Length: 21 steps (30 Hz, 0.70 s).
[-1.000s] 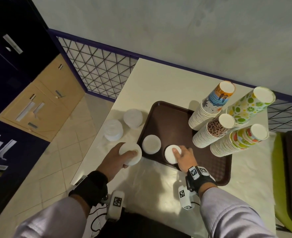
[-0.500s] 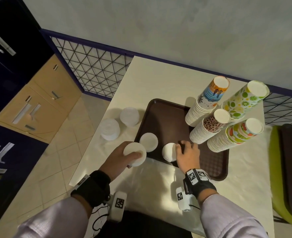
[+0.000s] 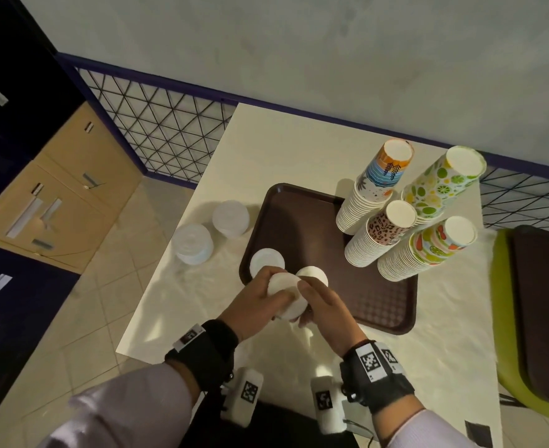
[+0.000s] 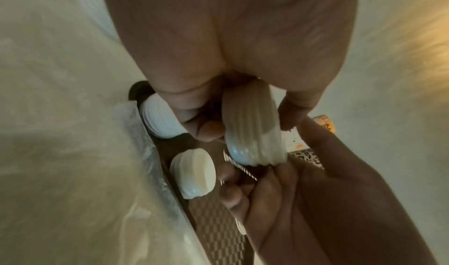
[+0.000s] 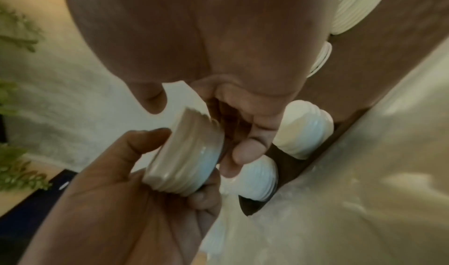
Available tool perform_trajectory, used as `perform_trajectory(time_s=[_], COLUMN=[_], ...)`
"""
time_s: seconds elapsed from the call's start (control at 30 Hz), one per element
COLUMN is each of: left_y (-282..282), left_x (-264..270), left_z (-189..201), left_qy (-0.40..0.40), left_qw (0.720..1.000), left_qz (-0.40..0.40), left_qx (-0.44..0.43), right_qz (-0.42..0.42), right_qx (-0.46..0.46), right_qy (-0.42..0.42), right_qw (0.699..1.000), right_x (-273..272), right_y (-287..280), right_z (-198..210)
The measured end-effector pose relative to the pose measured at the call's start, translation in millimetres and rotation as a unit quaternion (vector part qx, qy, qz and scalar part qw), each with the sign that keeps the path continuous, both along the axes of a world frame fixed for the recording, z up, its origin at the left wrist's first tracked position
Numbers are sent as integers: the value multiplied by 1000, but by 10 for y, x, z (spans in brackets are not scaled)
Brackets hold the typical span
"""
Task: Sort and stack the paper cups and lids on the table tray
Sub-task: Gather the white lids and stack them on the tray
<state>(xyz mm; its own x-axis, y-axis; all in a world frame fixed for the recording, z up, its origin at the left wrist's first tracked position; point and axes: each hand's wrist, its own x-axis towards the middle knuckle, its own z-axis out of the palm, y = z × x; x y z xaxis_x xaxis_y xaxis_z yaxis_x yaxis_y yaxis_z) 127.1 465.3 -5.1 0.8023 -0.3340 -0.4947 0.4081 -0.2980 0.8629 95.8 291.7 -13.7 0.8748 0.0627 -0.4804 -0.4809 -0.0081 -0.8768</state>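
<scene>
A short stack of white lids hangs tilted over the near left corner of the brown tray. My left hand grips it from the left, thumb on one face, and my right hand holds its other side. In the left wrist view the held lids stand on edge between my left fingers, with the right hand touching them from below. In the right wrist view the held lids sit between both hands. Two more white lid stacks rest on the tray.
Several tall stacks of upturned patterned cups fill the tray's right side. Two stacks of clear lids stand on the table left of the tray. A green chair is at the right, and the table edge drops to the floor on the left.
My left hand lifted its lid stack off the table and carried it right. My right hand left the lid stack on the tray and came back to meet it.
</scene>
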Motion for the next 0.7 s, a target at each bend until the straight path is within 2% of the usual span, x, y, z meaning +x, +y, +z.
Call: perform_trajectory(time_s=[0.1,0.27,0.37,0.47,0.5,0.7], left_y=[-153,-303,-349,-407,-439,-777], left_x=[-8,-41,-81,-121,-138,-146], left_z=[4,-121,-169,-314,-360,-453], left_qy=[13,114,121,85,82,111], left_qw=[999,986,989,987,984,977], left_qz=[12,73,82,34,25,84], left_qx=[-28,-100,-30,131,159,159], right_qz=[-33,-77,-124,-182,-197,-235], right_qx=[37,104,127,114,107,87], right_qy=[5,11,28,46,52,94], right_qw=[999,992,984,976,973,964], right_x=[37,-10,-42,-97,-118,-285], right_y=[-93,-384,-645,-881,-944,-1246], right_z=[-80,-169,-233,-327,-357,-496])
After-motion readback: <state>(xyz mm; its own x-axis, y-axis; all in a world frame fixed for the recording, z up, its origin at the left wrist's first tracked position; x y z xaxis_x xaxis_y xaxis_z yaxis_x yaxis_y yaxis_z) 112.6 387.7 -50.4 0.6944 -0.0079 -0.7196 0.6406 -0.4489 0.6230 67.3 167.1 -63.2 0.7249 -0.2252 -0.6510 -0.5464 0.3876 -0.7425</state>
